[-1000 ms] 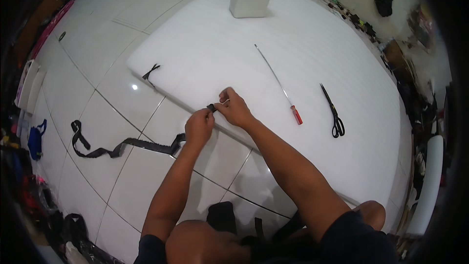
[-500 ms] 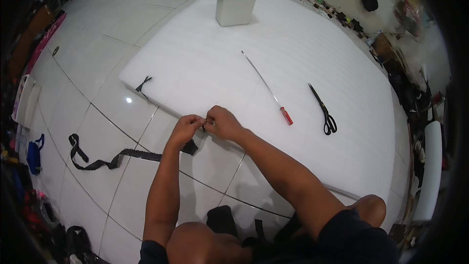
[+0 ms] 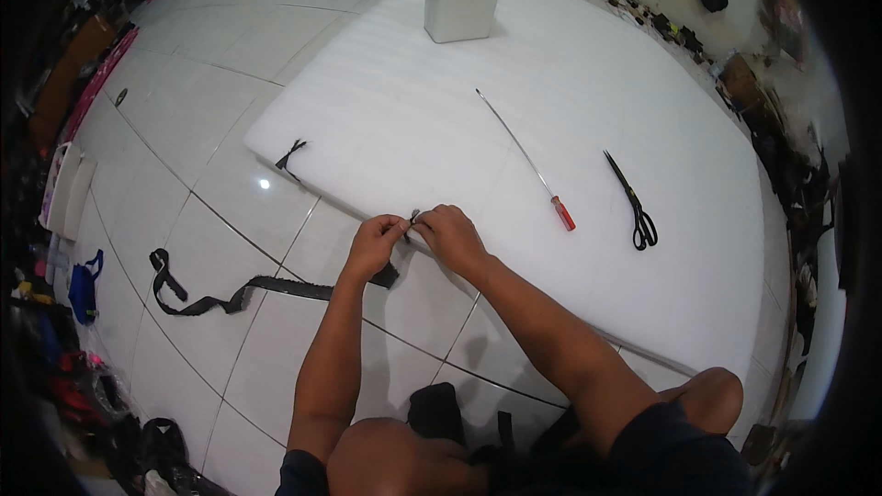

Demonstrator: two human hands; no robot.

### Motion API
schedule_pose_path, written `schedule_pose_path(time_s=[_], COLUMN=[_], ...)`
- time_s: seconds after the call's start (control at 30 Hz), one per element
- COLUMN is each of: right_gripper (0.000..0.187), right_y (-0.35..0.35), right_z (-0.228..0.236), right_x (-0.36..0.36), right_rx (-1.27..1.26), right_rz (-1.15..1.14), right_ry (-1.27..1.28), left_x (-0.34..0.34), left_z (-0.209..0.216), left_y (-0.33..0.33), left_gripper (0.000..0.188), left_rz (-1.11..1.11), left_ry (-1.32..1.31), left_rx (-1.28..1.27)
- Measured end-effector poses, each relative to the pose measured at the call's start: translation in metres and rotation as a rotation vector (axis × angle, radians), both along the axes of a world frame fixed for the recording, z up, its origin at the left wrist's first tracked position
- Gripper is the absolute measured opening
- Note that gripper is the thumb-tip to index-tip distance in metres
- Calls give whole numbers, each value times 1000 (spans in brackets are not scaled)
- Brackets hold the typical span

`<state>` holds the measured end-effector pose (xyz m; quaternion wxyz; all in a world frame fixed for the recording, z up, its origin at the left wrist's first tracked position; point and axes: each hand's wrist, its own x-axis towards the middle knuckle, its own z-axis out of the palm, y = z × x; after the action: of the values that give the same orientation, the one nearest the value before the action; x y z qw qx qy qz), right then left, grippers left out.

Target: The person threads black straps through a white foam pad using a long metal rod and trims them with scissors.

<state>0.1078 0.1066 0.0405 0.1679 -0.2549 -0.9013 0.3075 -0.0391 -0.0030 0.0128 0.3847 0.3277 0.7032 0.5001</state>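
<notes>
At the near left edge of a thick white foam slab [image 3: 413, 101], my left hand [image 3: 374, 246] and my right hand [image 3: 451, 239] meet, fingertips pinched together. Between them is a small black fabric strip [image 3: 414, 216], its end poking up over the edge. Most of this strip is hidden by my fingers. Farther left, another black strip [image 3: 290, 156] is knotted at the slab's edge with its ends sticking up. A long, frayed black fabric strip [image 3: 292, 288] lies twisted on the floor beside my left forearm.
On the slab lie a long screwdriver with a red handle [image 3: 562, 213] and black scissors [image 3: 642, 228]. A rectangular metal can [image 3: 459, 2] stands at its far end. Glossy tiles [image 3: 230, 211] spread to the left, with a blue bag [image 3: 84, 290] and clutter along the walls.
The whole view has shifted slightly, so everything sits farther right. My fingers have moved a little on the small strip, and its end now shows above them.
</notes>
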Motion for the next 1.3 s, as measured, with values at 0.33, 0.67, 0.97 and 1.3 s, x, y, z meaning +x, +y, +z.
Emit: schedule_pose_path(time_s=[0.33, 0.67, 0.97, 1.3], right_gripper=[15, 16, 13, 22], right_y=[-4, 17, 32, 37], right_z=[-4, 17, 14, -7], right_x=[-1, -3, -20, -17], right_rx=[153, 118, -22, -27], right_rz=[-12, 270, 321, 312], right_ry=[-135, -206, -37, 96], left_x=[6, 5, 19, 35], left_z=[33, 19, -7, -13], left_y=[4, 8, 5, 6], left_gripper=[32, 25, 14, 12], left_rz=[67, -119, 127, 282], left_ry=[786, 0, 339, 417], left_rx=[-245, -4, 209, 206])
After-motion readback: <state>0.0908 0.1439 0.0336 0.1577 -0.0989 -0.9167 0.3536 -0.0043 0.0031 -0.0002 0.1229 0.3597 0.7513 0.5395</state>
